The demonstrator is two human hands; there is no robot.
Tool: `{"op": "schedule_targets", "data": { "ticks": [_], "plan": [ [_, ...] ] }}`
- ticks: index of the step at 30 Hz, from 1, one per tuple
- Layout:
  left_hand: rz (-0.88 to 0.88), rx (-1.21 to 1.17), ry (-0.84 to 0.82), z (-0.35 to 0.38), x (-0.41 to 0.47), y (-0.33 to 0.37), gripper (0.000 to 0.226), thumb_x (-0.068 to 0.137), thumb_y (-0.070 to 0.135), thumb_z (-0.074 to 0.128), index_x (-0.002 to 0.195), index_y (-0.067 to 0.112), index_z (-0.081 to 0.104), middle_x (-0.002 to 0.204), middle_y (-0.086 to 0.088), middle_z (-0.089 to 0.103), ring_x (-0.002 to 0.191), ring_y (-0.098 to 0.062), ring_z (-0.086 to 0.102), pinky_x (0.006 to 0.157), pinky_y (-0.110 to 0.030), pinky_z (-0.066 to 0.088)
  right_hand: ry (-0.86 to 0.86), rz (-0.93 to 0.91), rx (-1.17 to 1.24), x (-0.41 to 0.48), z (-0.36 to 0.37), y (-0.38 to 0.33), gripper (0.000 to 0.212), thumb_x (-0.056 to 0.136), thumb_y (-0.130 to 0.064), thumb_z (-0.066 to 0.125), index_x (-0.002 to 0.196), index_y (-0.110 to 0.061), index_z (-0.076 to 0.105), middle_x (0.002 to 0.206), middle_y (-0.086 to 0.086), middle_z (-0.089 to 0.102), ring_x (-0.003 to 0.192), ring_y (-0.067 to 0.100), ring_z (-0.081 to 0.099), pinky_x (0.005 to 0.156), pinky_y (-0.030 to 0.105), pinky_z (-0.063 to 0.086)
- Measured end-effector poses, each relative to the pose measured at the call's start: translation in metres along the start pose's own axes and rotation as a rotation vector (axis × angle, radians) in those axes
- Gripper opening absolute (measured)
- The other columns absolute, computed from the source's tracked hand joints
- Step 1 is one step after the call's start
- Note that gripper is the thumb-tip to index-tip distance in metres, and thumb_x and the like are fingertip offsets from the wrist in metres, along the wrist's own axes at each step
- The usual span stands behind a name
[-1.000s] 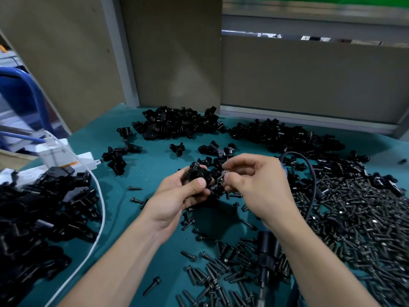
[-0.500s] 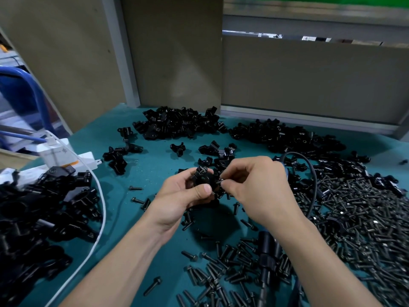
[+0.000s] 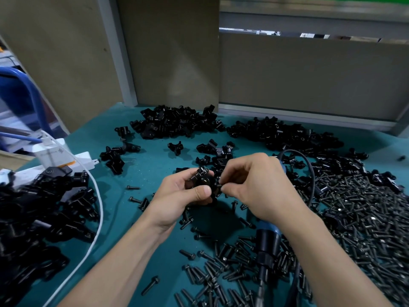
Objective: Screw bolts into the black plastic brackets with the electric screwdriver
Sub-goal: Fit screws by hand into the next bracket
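Observation:
My left hand (image 3: 179, 193) grips a black plastic bracket (image 3: 202, 180) above the middle of the teal table (image 3: 141, 171). My right hand (image 3: 254, 185) pinches a small black bolt (image 3: 219, 185) at the bracket's right side, fingertips touching it. The electric screwdriver (image 3: 266, 247), black with a blue band, hangs under my right forearm with its bit pointing down over loose bolts. Its black cable (image 3: 309, 171) loops up behind my right hand.
Heaps of black brackets (image 3: 177, 122) lie at the back, with more brackets (image 3: 283, 134) to their right. A wide pile of bolts (image 3: 365, 218) covers the right side. Assembled black parts (image 3: 39, 213) fill the left, crossed by a white cable (image 3: 97, 209). Grey panels close the back.
Both hands have sunk slightly toward me. My right fingertips have closed in from apart to touching the bracket's right side with the bolt. The screwdriver hangs as before.

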State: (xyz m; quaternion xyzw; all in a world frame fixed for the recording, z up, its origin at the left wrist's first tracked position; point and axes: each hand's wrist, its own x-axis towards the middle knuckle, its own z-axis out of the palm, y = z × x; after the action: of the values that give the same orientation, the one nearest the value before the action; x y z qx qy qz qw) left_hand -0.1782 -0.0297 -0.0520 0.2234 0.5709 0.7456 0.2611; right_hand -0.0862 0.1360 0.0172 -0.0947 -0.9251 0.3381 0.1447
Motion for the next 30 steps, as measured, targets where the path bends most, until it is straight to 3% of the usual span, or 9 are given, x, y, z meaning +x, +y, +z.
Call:
{"op": "schedule_targets", "data": {
  "ticks": [5, 12, 17, 23, 27, 30],
  "plan": [
    [-0.055, 0.025, -0.052, -0.001, -0.001, 0.002, 0.043, 0.077, 0.013, 0.080, 0.118, 0.005, 0.073, 0.095, -0.012, 0.077, 0.075, -0.017, 0.069, 0.069, -0.023, 0.056, -0.026, -0.059, -0.012, -0.001, -0.004, 0.001, 0.025, 0.081, -0.007, 0.086, 0.072, -0.030, 0.080, 0.069, -0.019, 0.072, 0.070, -0.003, 0.068, 0.067, 0.014, 0.055],
    [0.064, 0.033, -0.021, -0.001, -0.005, 0.003, 0.031, 0.072, 0.006, 0.080, 0.100, 0.019, 0.082, 0.087, -0.004, 0.077, 0.074, -0.013, 0.070, 0.070, -0.020, 0.055, -0.044, -0.012, 0.068, -0.001, 0.002, 0.008, 0.017, 0.082, -0.017, 0.086, 0.072, -0.028, 0.078, 0.063, -0.011, 0.073, 0.062, 0.007, 0.071, 0.066, 0.033, 0.062],
    [0.092, 0.003, 0.048, 0.006, 0.000, 0.002, 0.033, 0.071, 0.012, 0.082, 0.101, 0.025, 0.082, 0.096, -0.003, 0.077, 0.085, -0.014, 0.070, 0.076, -0.023, 0.057, -0.015, 0.160, 0.365, 0.006, 0.010, 0.013, 0.030, 0.092, -0.029, 0.077, 0.068, -0.011, 0.073, 0.061, 0.008, 0.072, 0.055, 0.029, 0.072, 0.056, 0.034, 0.058],
    [0.036, -0.088, 0.040, 0.009, 0.002, -0.001, 0.032, 0.074, 0.011, 0.079, 0.106, 0.017, 0.080, 0.096, -0.005, 0.076, 0.075, -0.015, 0.069, 0.075, -0.024, 0.058, 0.060, 0.154, 0.289, 0.007, 0.014, 0.018, 0.033, 0.093, -0.044, 0.073, 0.070, -0.021, 0.073, 0.057, 0.003, 0.070, 0.044, 0.012, 0.061, 0.053, 0.022, 0.051],
    [0.035, -0.090, 0.038, 0.006, 0.001, 0.000, 0.037, 0.075, 0.010, 0.079, 0.111, 0.013, 0.077, 0.099, -0.007, 0.076, 0.076, -0.015, 0.069, 0.074, -0.023, 0.057, 0.019, 0.173, 0.482, 0.007, 0.016, 0.018, 0.033, 0.093, -0.034, 0.076, 0.067, -0.014, 0.073, 0.061, 0.010, 0.071, 0.047, 0.018, 0.060, 0.047, 0.021, 0.042],
    [0.035, -0.085, 0.014, 0.006, 0.001, 0.000, 0.035, 0.075, 0.008, 0.079, 0.109, 0.015, 0.079, 0.102, -0.009, 0.077, 0.083, -0.018, 0.070, 0.077, -0.024, 0.058, -0.032, 0.178, 0.572, 0.006, 0.012, 0.018, 0.024, 0.091, -0.018, 0.079, 0.069, -0.010, 0.075, 0.065, 0.015, 0.072, 0.051, 0.022, 0.065, 0.046, 0.023, 0.046]
  ]
}}
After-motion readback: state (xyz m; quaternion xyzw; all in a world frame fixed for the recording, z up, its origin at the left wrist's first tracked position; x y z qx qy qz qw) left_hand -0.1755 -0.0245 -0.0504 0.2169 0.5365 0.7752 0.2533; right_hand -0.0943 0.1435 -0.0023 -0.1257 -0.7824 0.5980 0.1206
